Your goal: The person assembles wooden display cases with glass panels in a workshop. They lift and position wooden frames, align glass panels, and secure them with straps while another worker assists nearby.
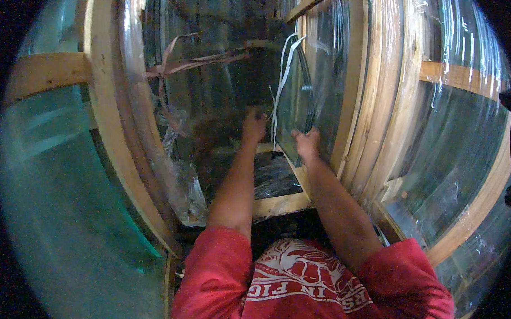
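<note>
My left hand [255, 124] reaches forward into a dim, wood-framed space. Its fingers look curled beside a hanging white strap [282, 82], but what they hold, if anything, is lost in the dark. To its right, my right hand [308, 145] grips the near edge of a glass pane [290, 116], thumb to the left and fingers to the right. The pane stands upright against the right side. A dark curved band [307, 82] runs up from near the right hand.
Wooden posts and large glass panes wrapped in clear film [180, 179] stand close on both sides. A brownish strap [199, 65] stretches across the back left. A wooden crossbar [281, 205] lies low in front of me, with crumpled film [276, 178] behind it.
</note>
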`<state>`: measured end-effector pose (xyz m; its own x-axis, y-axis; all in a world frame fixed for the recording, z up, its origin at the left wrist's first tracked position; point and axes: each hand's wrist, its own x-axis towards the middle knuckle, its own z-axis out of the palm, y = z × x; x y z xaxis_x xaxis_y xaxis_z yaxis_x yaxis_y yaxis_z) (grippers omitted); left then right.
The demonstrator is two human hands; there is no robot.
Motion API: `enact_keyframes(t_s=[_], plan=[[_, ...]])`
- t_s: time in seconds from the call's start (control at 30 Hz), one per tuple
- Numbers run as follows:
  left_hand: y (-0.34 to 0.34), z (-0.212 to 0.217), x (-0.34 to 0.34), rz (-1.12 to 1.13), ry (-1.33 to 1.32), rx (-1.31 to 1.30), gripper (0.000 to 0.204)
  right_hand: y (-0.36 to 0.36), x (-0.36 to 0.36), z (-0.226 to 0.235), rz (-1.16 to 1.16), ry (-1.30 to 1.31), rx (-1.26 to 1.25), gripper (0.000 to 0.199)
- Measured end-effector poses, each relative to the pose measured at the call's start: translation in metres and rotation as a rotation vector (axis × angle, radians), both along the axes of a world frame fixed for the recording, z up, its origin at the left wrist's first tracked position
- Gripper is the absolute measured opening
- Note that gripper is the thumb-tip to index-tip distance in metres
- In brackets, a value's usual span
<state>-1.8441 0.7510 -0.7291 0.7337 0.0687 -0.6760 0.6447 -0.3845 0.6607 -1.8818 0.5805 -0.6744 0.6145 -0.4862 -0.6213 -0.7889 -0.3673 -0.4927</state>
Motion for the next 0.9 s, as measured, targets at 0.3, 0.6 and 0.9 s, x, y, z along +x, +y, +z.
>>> enact_keyframes(t_s=[0.3,0.6,0.9], plan=[[-0.058,-0.051,0.021,-0.031,0.198,-0.031,0.039,0.043,0.049,0.084,0.038,-0.108,-0.215,0.060],[-0.005,-0.020,0.019,-0.036,0.052,-0.022,0.035,0.050,0.020,0.217,0.437,-0.353,0.156,0.035],[-0.028,-0.033,0.005,-0.144,0.074,0.031,0.038,-0.075,-0.190,0.350,0.229,0.575,0.006,0.023]])
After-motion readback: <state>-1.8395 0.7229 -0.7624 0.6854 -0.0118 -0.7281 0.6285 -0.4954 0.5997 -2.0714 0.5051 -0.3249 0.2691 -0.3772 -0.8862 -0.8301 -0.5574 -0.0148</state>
